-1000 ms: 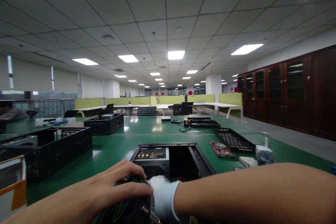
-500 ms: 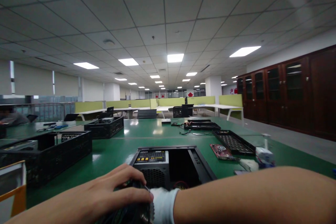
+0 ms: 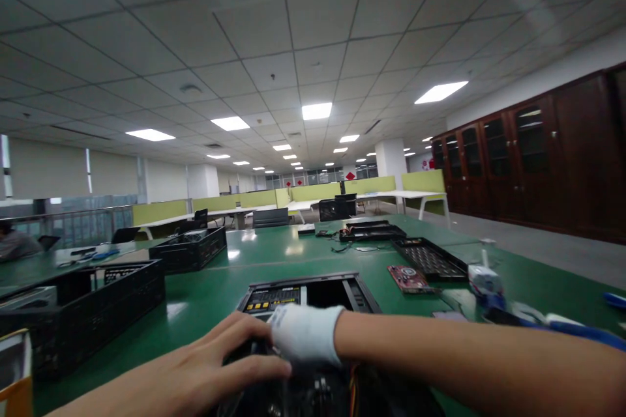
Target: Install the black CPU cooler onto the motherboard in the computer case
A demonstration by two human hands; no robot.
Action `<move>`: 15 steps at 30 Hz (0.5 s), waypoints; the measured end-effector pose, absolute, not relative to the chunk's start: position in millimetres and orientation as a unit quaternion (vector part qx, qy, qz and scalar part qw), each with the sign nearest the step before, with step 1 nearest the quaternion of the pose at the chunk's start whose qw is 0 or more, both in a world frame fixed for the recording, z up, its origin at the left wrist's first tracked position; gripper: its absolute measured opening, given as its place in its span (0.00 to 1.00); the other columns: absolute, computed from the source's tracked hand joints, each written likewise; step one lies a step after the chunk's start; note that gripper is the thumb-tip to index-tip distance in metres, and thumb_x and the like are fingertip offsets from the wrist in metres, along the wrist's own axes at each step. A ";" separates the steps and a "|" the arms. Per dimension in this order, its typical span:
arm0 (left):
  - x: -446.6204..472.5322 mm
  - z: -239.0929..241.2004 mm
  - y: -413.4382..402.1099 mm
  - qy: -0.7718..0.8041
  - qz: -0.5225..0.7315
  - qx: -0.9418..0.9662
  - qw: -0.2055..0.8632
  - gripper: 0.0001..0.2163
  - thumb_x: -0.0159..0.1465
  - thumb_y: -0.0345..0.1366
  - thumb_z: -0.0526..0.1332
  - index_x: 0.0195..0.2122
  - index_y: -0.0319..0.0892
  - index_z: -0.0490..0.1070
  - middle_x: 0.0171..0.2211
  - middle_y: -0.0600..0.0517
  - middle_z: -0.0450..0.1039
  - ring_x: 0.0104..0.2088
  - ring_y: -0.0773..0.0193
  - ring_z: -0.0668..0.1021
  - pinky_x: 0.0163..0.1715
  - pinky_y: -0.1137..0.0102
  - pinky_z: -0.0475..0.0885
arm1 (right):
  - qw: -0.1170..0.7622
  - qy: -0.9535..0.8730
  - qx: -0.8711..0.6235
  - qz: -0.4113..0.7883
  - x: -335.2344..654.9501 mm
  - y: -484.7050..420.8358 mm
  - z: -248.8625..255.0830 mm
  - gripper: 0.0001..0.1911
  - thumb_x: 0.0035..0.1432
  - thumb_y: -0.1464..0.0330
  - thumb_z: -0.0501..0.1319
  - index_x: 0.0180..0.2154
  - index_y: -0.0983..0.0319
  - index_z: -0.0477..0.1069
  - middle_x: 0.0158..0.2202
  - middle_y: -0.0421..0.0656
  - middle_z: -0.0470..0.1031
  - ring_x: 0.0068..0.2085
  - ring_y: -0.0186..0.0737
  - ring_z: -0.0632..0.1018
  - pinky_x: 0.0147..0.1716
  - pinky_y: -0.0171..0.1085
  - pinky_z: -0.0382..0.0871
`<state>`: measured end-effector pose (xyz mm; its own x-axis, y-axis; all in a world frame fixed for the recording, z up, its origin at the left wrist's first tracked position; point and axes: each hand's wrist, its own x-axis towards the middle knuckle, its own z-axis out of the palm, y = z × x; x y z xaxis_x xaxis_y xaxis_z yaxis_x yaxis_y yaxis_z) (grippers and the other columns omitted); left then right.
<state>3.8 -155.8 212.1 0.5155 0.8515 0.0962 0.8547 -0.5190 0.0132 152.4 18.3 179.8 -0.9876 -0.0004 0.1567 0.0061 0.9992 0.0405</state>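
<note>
An open black computer case [image 3: 359,293] lies on the green table [image 3: 205,300] in front of me, a labelled power supply [image 3: 267,298] showing inside. My left hand [image 3: 215,365], bare, lies with fingers curled over a blurred dark part with cables [image 3: 303,394] at the case's near end. My right hand [image 3: 304,333], in a white glove, reaches across from the right and sits just above that part, touching my left fingertips. Its fingers are hidden, so what it holds does not show.
Two black plastic crates [image 3: 98,303] [image 3: 190,249] stand at left. A red circuit card [image 3: 408,277], a black perforated tray [image 3: 430,258], a small white container [image 3: 484,280] and a blue-handled tool [image 3: 581,332] lie at right. A person [image 3: 14,242] sits far left.
My gloved right hand has risen and moved forward over the case's near end. The view has swung slightly, so the case and table things sit further left.
</note>
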 end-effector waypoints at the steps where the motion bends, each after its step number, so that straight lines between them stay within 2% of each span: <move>1: 6.0 210.9 -154.5 -0.496 -0.037 -0.867 0.024 0.43 0.56 0.24 0.66 0.68 0.64 0.52 0.69 0.52 0.53 0.65 0.48 0.65 0.61 0.56 0.69 | 0.096 -0.995 -0.011 -0.025 161.6 25.3 187.7 0.12 0.52 0.68 0.70 0.38 0.66 0.76 0.34 0.46 0.81 0.35 0.46 0.81 0.33 0.39 0.75; 2: 10.2 210.7 -152.8 -0.501 -0.022 -0.865 0.024 0.44 0.56 0.23 0.66 0.68 0.64 0.50 0.70 0.52 0.51 0.66 0.47 0.64 0.62 0.54 0.68 | 0.148 -0.988 -0.032 -0.023 174.1 31.8 194.6 0.12 0.50 0.71 0.68 0.39 0.66 0.76 0.35 0.47 0.81 0.36 0.46 0.81 0.34 0.39 0.74; 4: 22.1 211.6 -145.3 -0.500 0.018 -0.866 0.010 0.47 0.52 0.25 0.70 0.68 0.64 0.50 0.69 0.52 0.53 0.66 0.45 0.62 0.64 0.49 0.65 | 0.301 -0.951 -0.066 0.022 207.1 42.1 202.3 0.13 0.50 0.77 0.64 0.41 0.64 0.75 0.40 0.44 0.82 0.39 0.40 0.81 0.40 0.35 0.74; 6: 34.3 210.7 -131.6 -0.485 0.056 -0.873 0.009 0.49 0.49 0.28 0.74 0.68 0.63 0.52 0.66 0.50 0.56 0.66 0.43 0.63 0.62 0.46 0.66 | 0.435 -0.891 -0.118 0.052 245.7 47.9 199.5 0.15 0.52 0.78 0.60 0.42 0.62 0.75 0.40 0.41 0.81 0.40 0.37 0.80 0.43 0.34 0.73; 7: 39.2 208.5 -123.2 -0.475 0.072 -0.877 0.020 0.48 0.48 0.29 0.74 0.67 0.61 0.53 0.65 0.49 0.57 0.65 0.41 0.64 0.61 0.46 0.68 | 0.474 -0.866 -0.151 0.061 265.1 49.4 193.7 0.14 0.53 0.76 0.59 0.43 0.61 0.75 0.39 0.40 0.81 0.39 0.37 0.80 0.43 0.35 0.74; 9: 45.7 200.9 -106.2 -0.449 0.101 -0.886 0.053 0.45 0.50 0.31 0.74 0.67 0.57 0.54 0.63 0.45 0.60 0.63 0.40 0.66 0.57 0.47 0.72 | 0.512 -0.830 -0.207 0.073 301.5 51.4 174.2 0.13 0.56 0.71 0.58 0.43 0.60 0.75 0.38 0.40 0.82 0.38 0.38 0.81 0.41 0.36 0.75; 12: 50.0 185.6 -87.2 -0.405 0.143 -0.898 0.090 0.41 0.52 0.35 0.73 0.66 0.52 0.56 0.58 0.43 0.65 0.57 0.42 0.71 0.51 0.51 0.76 | 0.526 -0.806 -0.264 0.057 345.6 55.2 133.3 0.13 0.57 0.66 0.60 0.44 0.59 0.76 0.38 0.42 0.83 0.37 0.42 0.83 0.40 0.39 0.78; 15: 51.7 170.7 -77.8 -0.380 0.175 -0.902 0.108 0.40 0.52 0.36 0.72 0.65 0.52 0.57 0.56 0.44 0.67 0.52 0.44 0.74 0.45 0.53 0.79 | 0.550 -0.785 -0.283 0.032 375.6 60.1 93.7 0.13 0.56 0.65 0.62 0.44 0.57 0.77 0.40 0.43 0.84 0.40 0.45 0.84 0.43 0.41 0.79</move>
